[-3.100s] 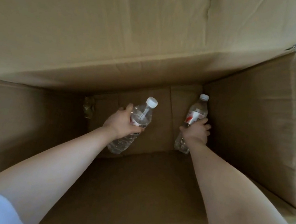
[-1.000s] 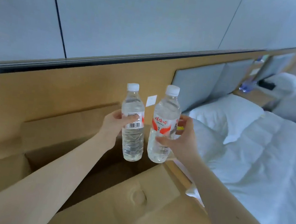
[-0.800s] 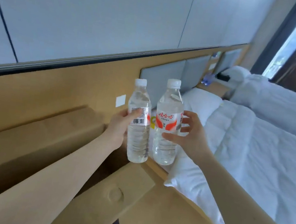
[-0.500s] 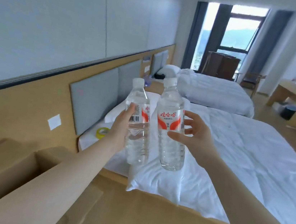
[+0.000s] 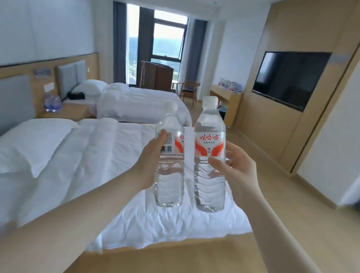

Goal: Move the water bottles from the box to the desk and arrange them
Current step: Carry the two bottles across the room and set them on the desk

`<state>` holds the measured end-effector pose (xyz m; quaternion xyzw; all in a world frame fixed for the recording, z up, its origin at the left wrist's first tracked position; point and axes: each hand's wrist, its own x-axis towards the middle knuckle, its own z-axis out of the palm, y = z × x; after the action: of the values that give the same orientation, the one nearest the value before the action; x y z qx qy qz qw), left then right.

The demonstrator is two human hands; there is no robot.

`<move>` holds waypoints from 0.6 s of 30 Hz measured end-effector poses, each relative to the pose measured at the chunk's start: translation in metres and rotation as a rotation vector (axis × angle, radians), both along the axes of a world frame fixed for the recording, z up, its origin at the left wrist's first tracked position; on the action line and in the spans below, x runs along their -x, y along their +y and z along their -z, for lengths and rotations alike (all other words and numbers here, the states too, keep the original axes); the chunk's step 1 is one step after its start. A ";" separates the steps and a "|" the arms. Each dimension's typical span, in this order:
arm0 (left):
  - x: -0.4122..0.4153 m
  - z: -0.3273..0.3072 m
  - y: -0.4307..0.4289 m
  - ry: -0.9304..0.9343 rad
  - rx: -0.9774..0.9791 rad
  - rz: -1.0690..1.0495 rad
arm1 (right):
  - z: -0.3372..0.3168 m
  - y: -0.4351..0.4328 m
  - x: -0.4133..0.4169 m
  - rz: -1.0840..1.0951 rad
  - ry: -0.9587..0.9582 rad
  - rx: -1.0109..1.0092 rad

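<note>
I hold two clear water bottles upright and side by side in front of me, both with white caps and red-and-white labels. My left hand grips the left bottle around its middle. My right hand grips the right bottle at label height. The wooden desk stands far across the room by the right wall, with several bottles on top. The box is out of view.
Two white beds fill the left: the near bed just below my hands, the far bed behind it. A nightstand sits between them. A chair stands by the desk, a TV hangs right. Wooden floor runs along the right.
Both bottles came up out of the box in my hands. My view has swung right from the wall and box to the whole room, with the bottles still held in front.
</note>
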<state>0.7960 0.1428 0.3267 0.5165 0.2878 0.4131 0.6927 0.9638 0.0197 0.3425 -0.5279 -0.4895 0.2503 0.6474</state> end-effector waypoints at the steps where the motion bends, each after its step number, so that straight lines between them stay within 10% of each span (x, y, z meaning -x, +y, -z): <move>1: -0.026 0.002 -0.009 -0.005 0.001 0.037 | 0.003 -0.012 -0.020 0.026 0.014 -0.001; 18: -0.324 0.039 -0.101 0.060 0.032 0.570 | 0.056 -0.156 -0.237 0.506 0.423 -0.038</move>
<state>1.1198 0.0421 0.2875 0.5775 0.1580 0.1816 0.7801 1.2009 -0.1365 0.2862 -0.5570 -0.2022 0.1762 0.7860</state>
